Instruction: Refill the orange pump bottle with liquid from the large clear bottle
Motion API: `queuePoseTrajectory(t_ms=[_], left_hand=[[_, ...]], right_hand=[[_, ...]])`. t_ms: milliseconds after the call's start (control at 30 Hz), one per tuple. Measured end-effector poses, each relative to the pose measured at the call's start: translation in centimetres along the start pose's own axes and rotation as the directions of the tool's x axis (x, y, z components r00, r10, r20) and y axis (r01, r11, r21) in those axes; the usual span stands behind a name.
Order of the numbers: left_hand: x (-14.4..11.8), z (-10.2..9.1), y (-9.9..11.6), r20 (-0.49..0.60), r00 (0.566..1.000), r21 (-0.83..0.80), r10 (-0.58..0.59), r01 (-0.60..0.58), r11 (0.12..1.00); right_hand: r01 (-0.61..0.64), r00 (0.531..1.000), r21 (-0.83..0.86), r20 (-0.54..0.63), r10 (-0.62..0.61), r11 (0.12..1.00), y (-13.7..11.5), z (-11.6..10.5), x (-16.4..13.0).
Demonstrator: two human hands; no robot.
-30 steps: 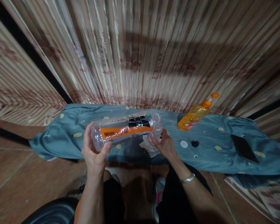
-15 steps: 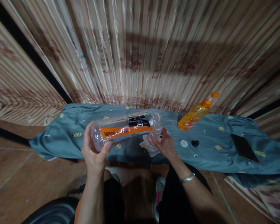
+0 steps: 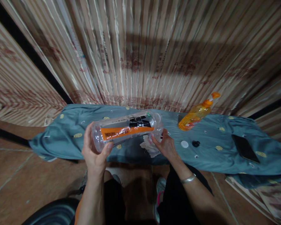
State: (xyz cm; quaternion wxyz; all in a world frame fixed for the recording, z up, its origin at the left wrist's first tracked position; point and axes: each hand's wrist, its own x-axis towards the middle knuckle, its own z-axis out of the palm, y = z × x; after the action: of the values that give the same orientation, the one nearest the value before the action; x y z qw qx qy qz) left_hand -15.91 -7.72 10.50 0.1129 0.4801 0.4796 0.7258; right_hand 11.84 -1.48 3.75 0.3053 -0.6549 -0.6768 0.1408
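My left hand (image 3: pixel 93 153) grips the base end of a clear plastic bottle (image 3: pixel 126 128) with an orange and black label, held on its side above the table. My right hand (image 3: pixel 165 145) is at the bottle's neck end and presses a white cloth (image 3: pixel 148 146) against it. The bottle's mouth is hidden behind the cloth and my fingers. Both hands hover over the front edge of a table covered with a blue-grey cloth (image 3: pixel 67 137).
An orange dish-soap bottle (image 3: pixel 196 114) with a pump top lies tilted at the back right. A white cap (image 3: pixel 184 144) and a small black cap (image 3: pixel 196 143) sit right of my right hand. A dark phone (image 3: pixel 245 149) lies far right. Striped curtains hang behind.
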Motion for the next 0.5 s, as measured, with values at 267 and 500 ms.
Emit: queuePoseTrajectory(t_ms=[267,500], left_hand=[[-0.09,0.02,-0.02,0.003,1.0,-0.001,-0.008,0.008,1.0],[-0.09,0.09,0.25,0.003,1.0,0.013,-0.01,0.01,1.0]], right_hand=[[-0.001,1.0,-0.003,-0.01,0.001,1.0,0.01,0.19,0.06],[-0.01,1.0,0.006,-0.011,0.01,1.0,-0.21,0.04,-0.06]])
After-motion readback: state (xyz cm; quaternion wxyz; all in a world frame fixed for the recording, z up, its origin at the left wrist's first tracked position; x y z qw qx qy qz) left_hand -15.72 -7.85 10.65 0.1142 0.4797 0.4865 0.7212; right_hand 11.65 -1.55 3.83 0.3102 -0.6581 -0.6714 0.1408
